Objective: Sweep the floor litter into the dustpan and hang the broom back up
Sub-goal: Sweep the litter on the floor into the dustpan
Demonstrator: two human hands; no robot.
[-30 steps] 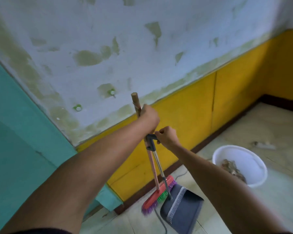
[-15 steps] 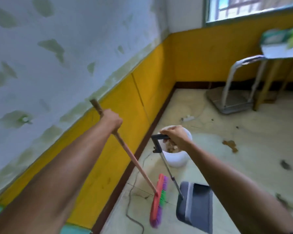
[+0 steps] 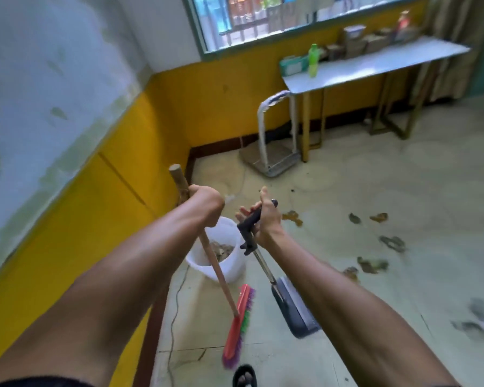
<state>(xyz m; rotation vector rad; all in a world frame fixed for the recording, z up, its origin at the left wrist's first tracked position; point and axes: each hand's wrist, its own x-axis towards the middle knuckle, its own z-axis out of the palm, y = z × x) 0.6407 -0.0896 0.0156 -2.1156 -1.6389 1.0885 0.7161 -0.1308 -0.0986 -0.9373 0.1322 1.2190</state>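
Swung round from the wall, I grip the broom (image 3: 221, 270) in my fisted left hand (image 3: 204, 203) and the dustpan (image 3: 294, 310) handle under my right hand's (image 3: 264, 219) half-loosened fingers, carrying both toward litter (image 3: 370, 265) beyond them, sweeping next.

One broom (image 3: 236, 328), one dustpan (image 3: 295, 311) and one white bucket (image 3: 229, 268) are in view. Two hands show, left (image 3: 204, 203) and right (image 3: 264, 219). One table (image 3: 375, 62) carries one green bottle (image 3: 313, 60); about seven bits of litter (image 3: 370, 265) dot the floor.
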